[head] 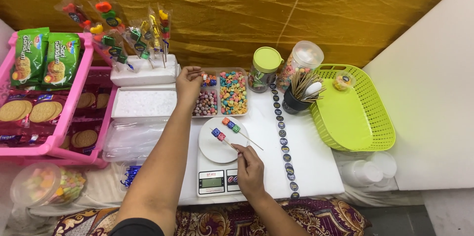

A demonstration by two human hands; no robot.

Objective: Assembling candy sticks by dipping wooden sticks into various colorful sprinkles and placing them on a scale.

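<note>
Fingers of the right hand (249, 167) pinched a candy skewer (220, 137) above the scale (217, 167); the left hand (188, 84) pinched candy from the tray (222, 93) beneath it.

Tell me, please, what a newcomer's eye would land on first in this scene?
Probably the candy skewer that the right hand holds over the white kitchen scale at centre. Behind it, the left hand reaches into the compartment tray of coloured candies. Finished wrapped skewers stand in a foam block at upper left.
</note>
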